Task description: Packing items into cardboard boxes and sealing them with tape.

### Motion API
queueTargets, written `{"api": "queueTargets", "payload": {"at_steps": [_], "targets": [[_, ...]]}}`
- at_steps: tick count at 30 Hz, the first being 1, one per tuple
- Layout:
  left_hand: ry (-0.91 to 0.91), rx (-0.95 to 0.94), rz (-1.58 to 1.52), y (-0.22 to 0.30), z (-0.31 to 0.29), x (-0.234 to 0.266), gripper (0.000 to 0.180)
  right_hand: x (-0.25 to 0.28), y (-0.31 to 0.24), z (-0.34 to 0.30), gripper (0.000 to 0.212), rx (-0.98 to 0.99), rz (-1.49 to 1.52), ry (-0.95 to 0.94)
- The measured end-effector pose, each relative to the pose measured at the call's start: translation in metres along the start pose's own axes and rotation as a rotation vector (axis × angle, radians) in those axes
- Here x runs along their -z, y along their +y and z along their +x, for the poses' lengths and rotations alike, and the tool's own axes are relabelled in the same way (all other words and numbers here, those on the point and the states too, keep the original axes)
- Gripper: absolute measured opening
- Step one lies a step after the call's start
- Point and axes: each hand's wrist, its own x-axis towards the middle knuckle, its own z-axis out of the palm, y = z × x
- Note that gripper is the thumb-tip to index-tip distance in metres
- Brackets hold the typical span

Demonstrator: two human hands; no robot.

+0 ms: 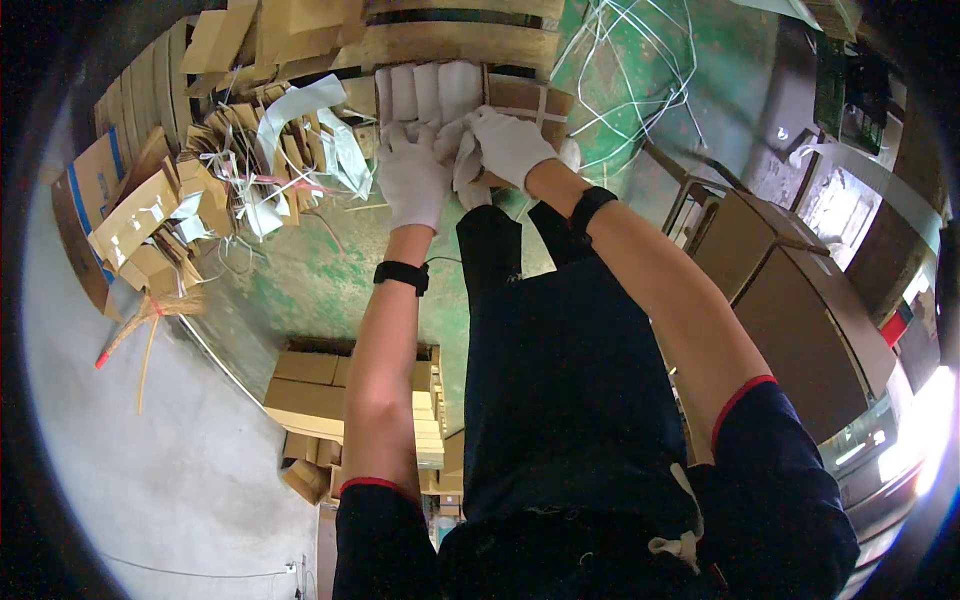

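My left hand [411,178], in a white glove, lies with its fingers stretched over the near end of a row of white cylindrical pieces [432,88]. These pieces sit side by side in an open cardboard box [522,97]. My right hand [512,148], gloved in white too, is closed on a white, soft-looking piece [466,163] just right of the left hand. White glove and white piece blend together, so the exact grip is hard to make out. Each wrist wears a black band.
Flattened cardboard and paper scraps [265,150] are heaped to the left, near a straw broom [150,315]. Loose white strapping [640,85] tangles on the green floor at the far right. Large cartons [790,300] stand to the right; stacked boxes [310,385] stand at the near left.
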Motion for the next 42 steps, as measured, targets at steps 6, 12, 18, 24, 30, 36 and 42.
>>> {"api": "queueTargets", "payload": {"at_steps": [6,12,18,24,30,36,42], "targets": [[-0.255,0.300,-0.178,0.020,0.019,0.017,0.045,0.015,0.008,-0.003,0.022,-0.060,0.073,-0.038],[-0.464,0.300,-0.126,0.024,0.026,0.025,0.046,0.009,-0.003,-0.018,0.023,-0.118,0.089,-0.012],[-0.195,-0.066,-0.246,0.000,0.031,0.018,0.047,-0.007,0.024,0.006,0.028,-0.121,0.100,-0.096],[-0.418,0.055,-0.538,-0.020,0.018,0.052,0.058,0.017,-0.001,-0.043,0.041,-0.082,0.437,0.032],[-0.550,0.151,-1.495,0.030,-0.034,0.172,0.058,0.141,-0.037,-0.158,0.040,-0.378,1.570,0.040],[-0.829,0.145,-1.596,0.131,-0.081,0.320,0.071,0.285,-0.065,-0.348,0.042,-0.443,1.434,0.223],[-1.045,-0.122,-1.617,0.196,-0.117,0.379,0.066,0.353,-0.004,-0.584,0.040,-0.274,0.948,1.102]]}}
